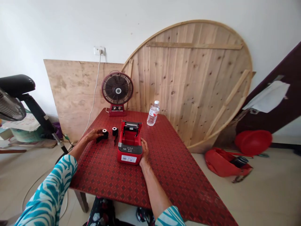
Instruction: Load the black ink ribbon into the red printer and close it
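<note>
Head view: red printer point(130, 150), lid point(131, 126) up, sits mid-table on red patterned table point(174, 175). My right hand point(145, 151) is against its right side, fingers unclenched, laid along it. My left hand point(94, 135) is at the left black roll point(105, 135); can't tell if the fingers pinch it. Second black roll point(114, 132) stands between that and printer. White sticker point(129, 158) on printer's near face: bluish print, code-like block, too small to read. Far bottle point(153, 114): label with red mark, unreadable.

The red patterned table point(174, 175) carries a fan point(117, 89), bottle point(153, 115), red printer point(129, 151) and two black rolls point(114, 132).
</note>
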Available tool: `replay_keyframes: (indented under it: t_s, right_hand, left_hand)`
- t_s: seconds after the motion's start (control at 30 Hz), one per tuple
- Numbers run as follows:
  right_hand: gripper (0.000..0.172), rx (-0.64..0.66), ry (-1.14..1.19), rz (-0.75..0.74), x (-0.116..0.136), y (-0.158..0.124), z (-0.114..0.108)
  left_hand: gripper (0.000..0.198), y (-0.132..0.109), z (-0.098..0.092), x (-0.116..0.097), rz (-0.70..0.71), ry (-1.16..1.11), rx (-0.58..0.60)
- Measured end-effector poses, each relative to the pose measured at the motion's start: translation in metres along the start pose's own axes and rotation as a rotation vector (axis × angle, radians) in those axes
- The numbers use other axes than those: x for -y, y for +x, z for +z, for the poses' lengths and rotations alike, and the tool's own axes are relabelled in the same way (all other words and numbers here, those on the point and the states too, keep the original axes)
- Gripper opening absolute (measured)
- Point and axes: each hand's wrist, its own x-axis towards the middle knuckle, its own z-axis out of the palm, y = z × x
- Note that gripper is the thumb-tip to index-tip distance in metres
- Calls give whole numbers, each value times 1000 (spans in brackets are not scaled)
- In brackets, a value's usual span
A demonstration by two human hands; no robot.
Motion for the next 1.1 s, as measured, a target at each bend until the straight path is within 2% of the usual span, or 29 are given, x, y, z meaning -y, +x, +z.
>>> replay_keyframes:
  t_s: [0.17, 0.27, 0.37, 0.47, 0.67, 0.8, 0.87, 1.0, 1.1]
  right_hand:
    - [54, 2, 15, 23, 2, 0, 2]
    - [52, -1, 44, 60, 3, -1, 4]
    - [50, 7, 66, 52, 5, -2, 5]
    - [49, 23, 93, 38, 5, -2, 6]
    - [46, 29, 82, 33, 2, 0, 5]
    - [46, 37, 88, 29, 0, 2, 5]
    - [45, 36, 108, 37, -1, 2, 6]
    - [44, 48, 106, 32, -2, 3, 6]
    - [44, 51, 73, 8, -5, 4, 5]
  left_hand:
    - [41, -6, 6, -14, 4, -16, -33]
    - [45, -17, 8, -36, 35, -73, -42]
    - [45, -26, 19, -66, 81, -165, 101]
    - [47, -27, 43, -90, 102, -113, 271]
    - [35, -7, 93, -110, 204, 281, 403]
    - [26, 4, 116, -121, 233, 828, 418]
    - [27, 9, 127, -124, 210, 1008, 393]
    - [25, 20, 147, -122, 159, 1112, 383]
    - [22, 27, 151, -119, 153, 1133, 407]
